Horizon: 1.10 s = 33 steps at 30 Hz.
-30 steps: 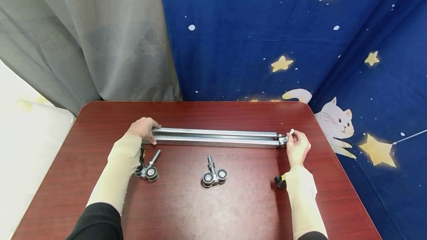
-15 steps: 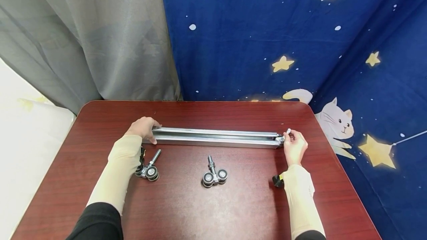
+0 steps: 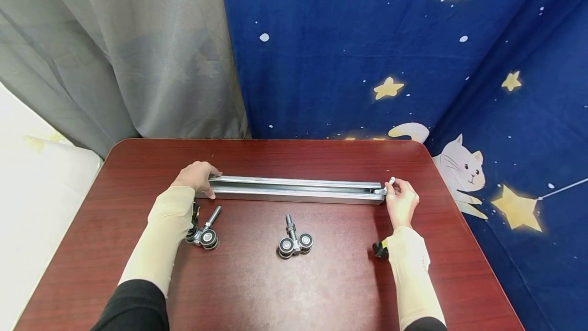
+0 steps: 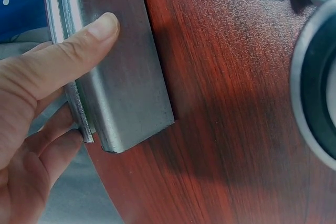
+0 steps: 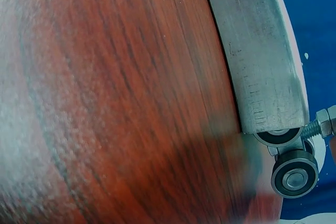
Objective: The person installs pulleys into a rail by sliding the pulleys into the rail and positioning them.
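A long channel-shaped metal rail [image 3: 294,198] lies across the table, its slot facing up. My left hand [image 3: 196,176] grips its left end. In the left wrist view the thumb [image 4: 102,27] presses the rail's near face, and the fingers curl at the far edge. At the other end my right hand [image 3: 402,203] pinches the threaded bolt of a twin-wheel roller trolley [image 5: 295,178]. The right wrist view shows one wheel partly within the rail's end and another outside it. In the head view the bolt tip [image 3: 392,180] sticks up above the fingers.
Two more roller trolleys rest on the reddish-brown table [image 3: 331,290]: one in the middle [image 3: 295,245], and one at left [image 3: 203,236], partly behind the left sleeve. Blue and grey curtains hang beyond the table's back edge.
My right hand has moved left with the roller trolley, whose wheels have gone from outside the rail's right end into the slot in the head view. The left hand has stayed put.
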Tool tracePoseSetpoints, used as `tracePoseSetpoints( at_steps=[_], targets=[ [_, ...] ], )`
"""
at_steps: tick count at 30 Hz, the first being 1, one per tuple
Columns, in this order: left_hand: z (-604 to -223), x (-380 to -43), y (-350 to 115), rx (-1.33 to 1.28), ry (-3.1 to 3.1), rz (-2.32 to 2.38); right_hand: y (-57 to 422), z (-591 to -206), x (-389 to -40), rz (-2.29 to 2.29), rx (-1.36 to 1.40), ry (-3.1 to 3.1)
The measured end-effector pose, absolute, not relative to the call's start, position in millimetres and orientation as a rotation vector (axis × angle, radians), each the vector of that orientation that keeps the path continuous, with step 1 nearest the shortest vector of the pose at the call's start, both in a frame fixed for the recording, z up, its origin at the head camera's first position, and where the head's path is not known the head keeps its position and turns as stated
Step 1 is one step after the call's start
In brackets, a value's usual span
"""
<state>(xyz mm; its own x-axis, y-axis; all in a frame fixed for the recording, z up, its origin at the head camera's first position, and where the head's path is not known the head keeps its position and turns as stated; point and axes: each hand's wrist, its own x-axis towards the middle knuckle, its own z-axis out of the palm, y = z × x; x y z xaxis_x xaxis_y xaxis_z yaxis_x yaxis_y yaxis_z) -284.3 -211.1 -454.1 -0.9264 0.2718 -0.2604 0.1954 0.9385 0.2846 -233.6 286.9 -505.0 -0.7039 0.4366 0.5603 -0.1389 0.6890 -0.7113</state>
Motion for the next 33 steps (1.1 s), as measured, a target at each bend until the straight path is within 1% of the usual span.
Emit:
tracePoseSetpoints(
  at_steps=[15,33],
  targets=[
    [-452,-282,-210,0.33,2.781,0.391,279,-511,-236,0.999,-0.174,-2.159],
    [-452,-283,-210,0.318,2.782,0.377,269,-508,-235,1.046,-0.14,-2.162]
  ],
)
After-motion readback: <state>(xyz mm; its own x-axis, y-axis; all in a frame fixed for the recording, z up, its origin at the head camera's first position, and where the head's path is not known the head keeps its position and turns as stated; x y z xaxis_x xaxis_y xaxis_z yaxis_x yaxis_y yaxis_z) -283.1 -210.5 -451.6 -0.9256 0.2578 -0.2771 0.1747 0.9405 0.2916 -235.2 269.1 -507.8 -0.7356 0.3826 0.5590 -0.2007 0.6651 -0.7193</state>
